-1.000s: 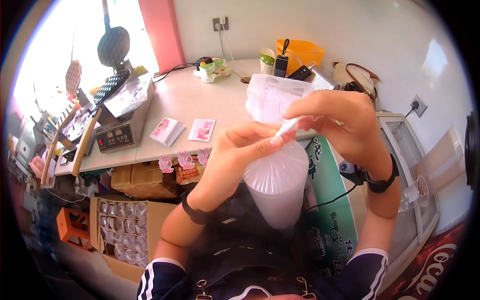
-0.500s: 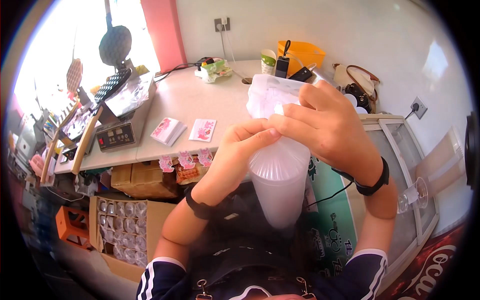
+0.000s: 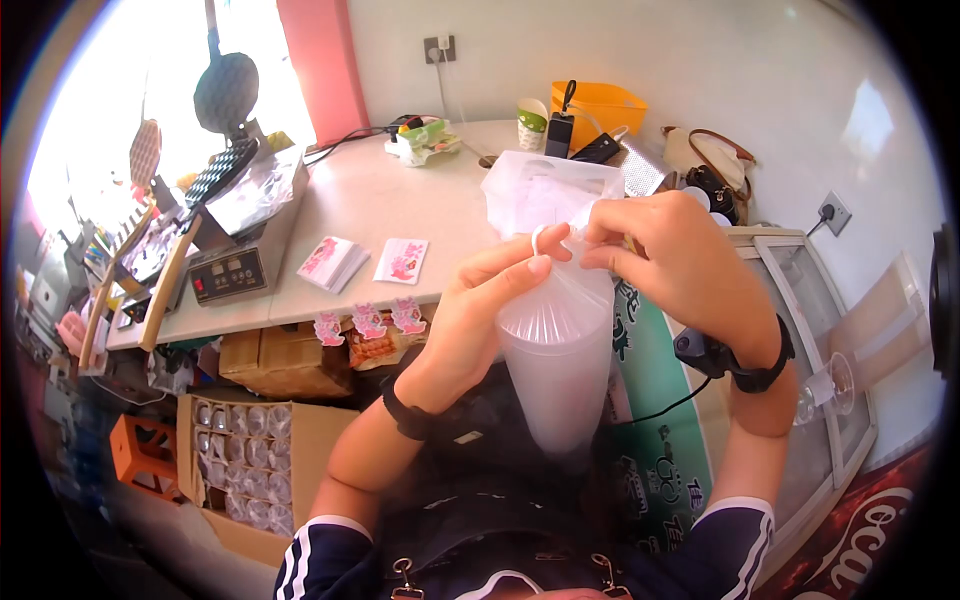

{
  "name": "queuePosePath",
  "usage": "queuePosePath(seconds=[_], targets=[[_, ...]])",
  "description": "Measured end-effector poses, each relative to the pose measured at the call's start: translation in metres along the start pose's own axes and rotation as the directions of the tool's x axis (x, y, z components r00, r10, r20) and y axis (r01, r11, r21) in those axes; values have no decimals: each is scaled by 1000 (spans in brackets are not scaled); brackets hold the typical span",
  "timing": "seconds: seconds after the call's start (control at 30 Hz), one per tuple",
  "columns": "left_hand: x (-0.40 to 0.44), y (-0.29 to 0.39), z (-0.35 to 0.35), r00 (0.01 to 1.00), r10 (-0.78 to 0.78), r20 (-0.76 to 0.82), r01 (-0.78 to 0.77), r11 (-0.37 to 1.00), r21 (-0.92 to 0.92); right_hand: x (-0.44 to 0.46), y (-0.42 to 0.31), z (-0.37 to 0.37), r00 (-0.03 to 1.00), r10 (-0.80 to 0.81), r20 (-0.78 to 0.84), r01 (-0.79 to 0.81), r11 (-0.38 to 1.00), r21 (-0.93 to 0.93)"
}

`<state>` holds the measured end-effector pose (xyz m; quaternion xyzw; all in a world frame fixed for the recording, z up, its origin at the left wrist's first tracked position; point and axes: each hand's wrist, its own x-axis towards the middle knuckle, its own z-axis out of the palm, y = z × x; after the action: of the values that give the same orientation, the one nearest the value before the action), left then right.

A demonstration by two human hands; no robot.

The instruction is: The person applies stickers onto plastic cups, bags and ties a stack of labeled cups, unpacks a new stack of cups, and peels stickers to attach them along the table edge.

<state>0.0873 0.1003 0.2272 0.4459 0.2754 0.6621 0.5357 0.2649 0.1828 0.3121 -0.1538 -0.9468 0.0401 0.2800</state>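
Observation:
In front of my chest hangs a clear plastic bag (image 3: 555, 310), its film pulled into pleats above a tall, frosted, cup-shaped body (image 3: 560, 400). My left hand (image 3: 480, 300) is closed at the bag's gathered neck, with thumb and index finger near each other and a thin white loop of film around the index finger. Just to the right, my right hand (image 3: 660, 250) pinches the twisted neck. The loose upper part of the bag (image 3: 545, 195) flares out beyond both hands. What the cup-shaped body contains cannot be made out through the cloudy plastic.
A white table (image 3: 400, 190) bears stacked printed cards (image 3: 333, 265), a waffle iron (image 3: 232, 270), a paper cup (image 3: 532, 125) and a yellow bin (image 3: 600, 105). Below left sits a carton of clear cups (image 3: 245, 460). At right stands a glass-topped cabinet (image 3: 800, 300).
My right hand has turned and lowered slightly, its fingers now pinching the twisted neck. A thin loop now shows around my left index finger. The cup-shaped body stays about where it was.

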Motion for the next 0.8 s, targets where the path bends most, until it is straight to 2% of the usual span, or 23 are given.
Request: queuePosePath(seconds=[0.07,0.13,0.17,0.2,0.23,0.27,0.33,0.37,0.43,0.47,0.5,0.53,0.57,0.63,0.77,0.8], targets=[[1,-1,1,999,4,-41,-4,1000,-11,-3,-13,1,999,13,-30,-13,1000,4],[2,2,3,992,111,-54,-100,980,174,-5,-24,5,998,29,-57,-28,1000,13],[2,5,4,992,108,-57,-97,980,175,-5,-28,7,993,98,-66,-91,990,104],[2,8,4,989,148,-18,-137,947,290,-5,-31,7,984,166,-69,-150,969,194],[3,11,4,983,183,27,-179,899,400,-4,-33,7,984,165,-69,-149,969,197],[4,13,0,983,183,27,-179,898,403,-3,-36,7,973,229,-37,-211,938,274],[7,13,-8,953,260,156,-300,733,611,-1,-39,3,957,289,0,-271,898,347],[7,14,-7,953,260,156,-300,733,611,0,-40,-1,957,288,28,-276,877,394],[5,15,-2,977,189,97,-212,822,528,3,-37,-4,957,285,56,-281,854,438],[5,14,-1,977,191,98,-214,822,528,5,-31,-4,954,298,9,-273,860,431],[4,11,0,984,157,84,-178,897,405,6,-25,-5,950,309,-40,-264,867,422],[3,9,1,990,120,77,-137,952,273,7,-17,-7,952,305,3,-284,881,378],[2,8,1,989,123,79,-140,952,271,8,-15,-7,952,305,2,-283,883,374],[1,7,2,999,51,17,-53,985,163,10,-13,-7,945,293,148,-328,825,461],[0,8,4,1000,16,-8,-14,988,154,10,-6,-2,963,256,83,-266,869,418],[1,8,5,999,47,9,-48,984,171,10,-5,-1,967,239,87,-253,873,416]])
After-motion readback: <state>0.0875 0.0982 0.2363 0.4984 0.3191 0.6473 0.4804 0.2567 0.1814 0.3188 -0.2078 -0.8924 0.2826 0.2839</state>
